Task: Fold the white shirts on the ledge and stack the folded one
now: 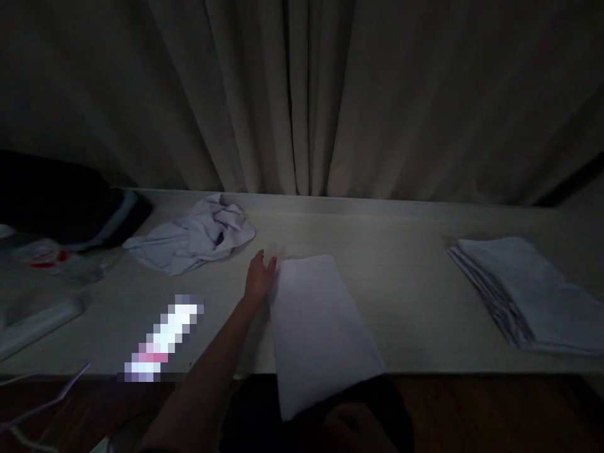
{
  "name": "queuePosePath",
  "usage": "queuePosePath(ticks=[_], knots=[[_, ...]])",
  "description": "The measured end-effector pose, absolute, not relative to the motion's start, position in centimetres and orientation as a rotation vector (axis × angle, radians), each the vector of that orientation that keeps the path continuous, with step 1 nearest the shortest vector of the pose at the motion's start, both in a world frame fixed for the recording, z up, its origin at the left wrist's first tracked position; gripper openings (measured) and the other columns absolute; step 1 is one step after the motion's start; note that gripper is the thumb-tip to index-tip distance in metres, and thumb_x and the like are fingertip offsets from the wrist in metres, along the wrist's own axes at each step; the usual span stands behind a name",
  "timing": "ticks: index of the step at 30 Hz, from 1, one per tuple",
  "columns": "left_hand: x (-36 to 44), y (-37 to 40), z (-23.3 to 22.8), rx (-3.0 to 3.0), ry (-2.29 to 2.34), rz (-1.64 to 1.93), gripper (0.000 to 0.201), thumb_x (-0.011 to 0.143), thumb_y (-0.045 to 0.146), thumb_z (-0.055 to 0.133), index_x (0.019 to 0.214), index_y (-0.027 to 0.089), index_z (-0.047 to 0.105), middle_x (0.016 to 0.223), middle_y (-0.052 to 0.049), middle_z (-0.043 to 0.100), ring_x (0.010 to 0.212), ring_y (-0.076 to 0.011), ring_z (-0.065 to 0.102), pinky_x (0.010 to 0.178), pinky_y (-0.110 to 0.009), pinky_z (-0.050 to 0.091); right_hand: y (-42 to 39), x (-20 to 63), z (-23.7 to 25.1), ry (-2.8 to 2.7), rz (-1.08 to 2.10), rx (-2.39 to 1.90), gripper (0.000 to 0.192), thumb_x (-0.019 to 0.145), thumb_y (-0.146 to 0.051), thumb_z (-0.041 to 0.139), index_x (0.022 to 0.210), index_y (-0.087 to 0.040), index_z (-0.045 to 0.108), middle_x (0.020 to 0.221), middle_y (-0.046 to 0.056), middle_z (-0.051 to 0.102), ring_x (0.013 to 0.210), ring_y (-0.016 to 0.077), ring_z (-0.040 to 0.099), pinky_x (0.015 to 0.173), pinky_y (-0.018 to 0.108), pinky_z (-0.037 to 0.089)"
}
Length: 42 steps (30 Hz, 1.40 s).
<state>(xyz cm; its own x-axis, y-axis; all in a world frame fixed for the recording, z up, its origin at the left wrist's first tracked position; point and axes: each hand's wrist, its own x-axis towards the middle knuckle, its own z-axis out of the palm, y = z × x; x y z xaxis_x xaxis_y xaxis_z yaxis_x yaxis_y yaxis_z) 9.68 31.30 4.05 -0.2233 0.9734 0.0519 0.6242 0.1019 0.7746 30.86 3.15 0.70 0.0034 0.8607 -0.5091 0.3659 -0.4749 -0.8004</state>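
A folded white cloth [321, 321] lies in front of me, flat on the table, and its near end hangs past the edge over my lap. By the cloth's far left corner is my left hand [260, 278], open with fingers a little apart; whether it touches the cloth I cannot tell. Low in the dark, just below the cloth's near edge, is my right hand [346, 420]; its fingers are too dim to make out. Behind and left of my left hand lies a crumpled white cloth [195, 236]. A stack of folded white cloths [533, 292] rests at the right.
The pale table [406, 283] runs along a grey curtain [236, 94]. A blurred-out bright rectangular object [163, 340] lies left of my forearm. Further left are a dark bag-like bundle [56, 201], clear plastic with red marks [44, 255] and cables [56, 399] near the edge.
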Motion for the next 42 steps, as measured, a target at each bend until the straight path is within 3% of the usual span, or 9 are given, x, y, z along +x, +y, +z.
queuePosePath(ticks=[3,5,9,13,20,26,32,37,42], knots=[[8.4,23.0,4.4,1.581,1.721,0.924,0.041,0.083,0.051,0.042,0.101,0.019,0.059,0.1,-0.008,0.068,0.089,-0.0214,0.065,0.081,-0.035,0.051,7.8,34.0,2.0,-1.617,0.994,-1.75,0.044,0.089,-0.051,0.04,0.105,-0.02,0.067,0.111,0.009,0.068,0.104,0.0216,0.06,0.094,0.036,0.046],[7.8,16.1,3.5,1.319,1.632,0.802,0.043,0.079,0.056,0.047,0.097,0.019,0.058,0.091,-0.007,0.068,0.078,-0.0217,0.066,0.068,-0.034,0.053,11.5,35.1,1.8,-1.887,0.596,-1.667,0.046,0.092,-0.042,0.035,0.122,-0.016,0.058,0.129,0.012,0.058,0.122,0.0231,0.049,0.106,0.041,0.036],[8.7,6.3,0.3,0.882,1.639,0.737,0.063,0.065,0.063,0.06,0.108,0.017,0.053,0.111,-0.014,0.065,0.102,-0.0263,0.062,0.085,-0.036,0.051,16.5,35.5,-0.9,-2.325,0.196,-1.638,0.051,0.094,-0.036,0.031,0.136,-0.009,0.041,0.145,0.014,0.037,0.137,0.0248,0.028,0.114,0.045,0.023],[10.9,4.7,-2.3,0.749,1.532,0.714,0.075,0.059,0.07,0.062,0.109,0.014,0.053,0.109,-0.017,0.066,0.101,-0.028,0.062,0.083,-0.036,0.052,17.2,35.5,-3.4,-2.447,0.163,-1.695,0.06,0.094,-0.046,0.028,0.139,-0.007,0.036,0.148,0.016,0.031,0.138,0.0257,0.025,0.114,0.045,0.022],[11.3,5.6,-4.2,0.654,1.425,0.619,0.07,0.057,0.075,0.062,0.09,0.014,0.058,0.069,-0.007,0.067,0.058,-0.0196,0.065,0.053,-0.032,0.053,17.0,35.5,-4.3,-2.461,0.117,-1.738,0.063,0.094,-0.05,0.025,0.142,-0.01,0.03,0.151,0.013,0.027,0.14,0.0258,0.02,0.115,0.047,0.014],[10.7,5.8,-3.6,0.637,1.365,0.578,0.068,0.064,0.072,0.06,0.1,0.014,0.056,0.074,-0.009,0.068,0.056,-0.0174,0.065,0.049,-0.029,0.054,17.3,35.4,-3.6,-2.443,0.099,-1.772,0.063,0.093,-0.049,0.027,0.141,-0.009,0.032,0.149,0.015,0.03,0.14,0.0259,0.021,0.114,0.049,0.015],[10.7,5.6,-3.2,0.631,1.334,0.638,0.07,0.063,0.072,0.06,0.104,0.015,0.054,0.083,-0.009,0.067,0.059,-0.0177,0.065,0.049,-0.03,0.054,13.3,30.7,-1.9,-2.432,0.064,-1.584,0.06,0.093,-0.039,0.035,0.144,-0.009,0.026,0.152,0.016,0.021,0.142,0.0276,0.013,0.114,0.049,0.019],[10.9,5.6,-3.2,0.612,1.309,0.685,0.067,0.062,0.068,0.064,0.103,0.016,0.055,0.083,-0.01,0.068,0.06,-0.0168,0.065,0.052,-0.028,0.052,10.6,27.1,-2.6,-2.49,0.194,-1.447,0.057,0.093,-0.038,0.038,0.144,-0.014,0.028,0.149,0.013,0.029,0.139,0.0255,0.023,0.113,0.046,0.026],[10.4,5.9,-2.2,0.645,1.302,0.669,0.068,0.063,0.069,0.062,0.104,0.015,0.054,0.084,-0.01,0.068,0.059,-0.0175,0.065,0.05,-0.029,0.052,11.4,28.7,-2.9,-2.506,0.181,-1.491,0.057,0.093,-0.04,0.037,0.143,-0.014,0.029,0.15,0.014,0.028,0.139,0.0257,0.023,0.112,0.046,0.027]])
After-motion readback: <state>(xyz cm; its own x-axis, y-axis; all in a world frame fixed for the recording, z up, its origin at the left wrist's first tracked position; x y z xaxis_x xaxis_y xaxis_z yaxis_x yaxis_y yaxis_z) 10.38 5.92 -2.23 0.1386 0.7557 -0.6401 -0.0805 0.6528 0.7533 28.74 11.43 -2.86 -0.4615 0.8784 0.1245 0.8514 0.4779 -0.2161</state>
